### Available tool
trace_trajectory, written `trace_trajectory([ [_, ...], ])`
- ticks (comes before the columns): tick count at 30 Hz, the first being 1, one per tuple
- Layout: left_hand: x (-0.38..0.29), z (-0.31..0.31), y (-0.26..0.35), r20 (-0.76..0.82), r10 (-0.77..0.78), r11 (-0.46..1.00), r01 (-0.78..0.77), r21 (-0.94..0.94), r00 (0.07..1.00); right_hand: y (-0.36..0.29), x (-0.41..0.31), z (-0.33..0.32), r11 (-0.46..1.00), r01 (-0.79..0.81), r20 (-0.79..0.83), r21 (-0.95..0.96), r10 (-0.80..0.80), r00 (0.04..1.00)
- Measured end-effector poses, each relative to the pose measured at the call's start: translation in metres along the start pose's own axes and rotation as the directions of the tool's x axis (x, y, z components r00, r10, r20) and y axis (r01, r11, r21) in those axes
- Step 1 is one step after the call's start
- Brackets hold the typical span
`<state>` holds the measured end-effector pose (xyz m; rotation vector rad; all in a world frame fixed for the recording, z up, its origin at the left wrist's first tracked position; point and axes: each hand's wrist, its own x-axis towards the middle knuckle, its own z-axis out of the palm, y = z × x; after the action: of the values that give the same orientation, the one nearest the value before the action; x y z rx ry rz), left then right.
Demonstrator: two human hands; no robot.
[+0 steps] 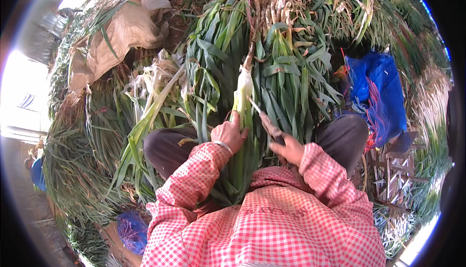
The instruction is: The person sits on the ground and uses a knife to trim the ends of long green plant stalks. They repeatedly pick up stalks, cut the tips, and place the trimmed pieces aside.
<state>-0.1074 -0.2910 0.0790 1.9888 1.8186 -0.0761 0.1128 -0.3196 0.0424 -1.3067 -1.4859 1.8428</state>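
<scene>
A thick green onion stalk (pixel 244 85), pale at the base and green lower down, lies lengthwise in front of me with its brown root end pointing away. My left hand (pixel 230 135) grips its green part, index finger stretched along the stalk. In my right hand (pixel 289 147) is a small knife (pixel 269 124) with a wrapped-looking handle. Its narrow blade points up and left, the tip close beside the stalk; whether it touches is unclear. Under and around the stalk, large leafy green onions (pixel 282 74) spread between my knees, roots facing away.
Peeled pale leaves (pixel 156 81) lie left of the onions, below a beige woven sack (pixel 125 30). At right are a blue plastic bag (pixel 386 92) with pink and red strings (pixel 375 110) and a small wooden frame (pixel 395 176). Another blue bag (pixel 131 230) sits lower left. Onion heaps (pixel 72 158) surround me.
</scene>
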Motion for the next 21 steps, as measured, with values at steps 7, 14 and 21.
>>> trace_trajectory([
  [7,0.012,-0.004,0.005,0.035,-0.038,0.98,0.044,-0.192,0.999,-0.036,0.165,-0.067,0.948,-0.181,-0.245,0.263,0.247,0.937],
  [14,0.03,0.029,-0.02,-0.219,-0.068,0.958,0.003,-0.286,0.973,-0.032,0.094,-0.046,0.938,-0.326,0.037,0.12,0.324,0.945],
  [21,0.085,0.11,-0.088,0.202,-0.165,0.518,0.259,-0.815,0.965,-0.02,0.104,-0.027,0.94,-0.319,0.024,0.122,0.319,0.948],
])
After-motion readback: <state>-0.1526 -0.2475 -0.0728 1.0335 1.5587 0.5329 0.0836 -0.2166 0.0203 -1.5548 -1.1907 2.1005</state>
